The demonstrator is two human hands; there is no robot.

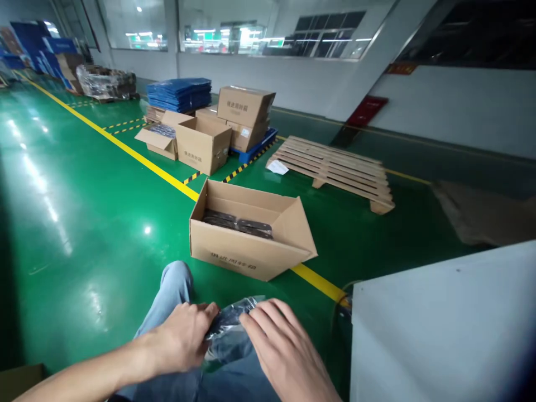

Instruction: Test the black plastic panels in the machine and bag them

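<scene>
A dark part in a clear plastic bag [232, 324] lies on my lap, over my jeans [173, 287]. My left hand [182, 338] is curled round the bag's left end, fingers closed on it. The fingers of my right hand [280, 346] pinch the right side of the same bag. In front of my knee stands an open cardboard box [247, 254] on the green floor, holding more dark bagged parts [237, 222].
A grey-white table top [439, 324] fills the lower right. A wooden pallet [335, 167] lies beyond the box. Further back are stacked cardboard boxes [221, 131] and a pile of blue sheets [179, 93]. Yellow lines [138, 156] cross the green floor.
</scene>
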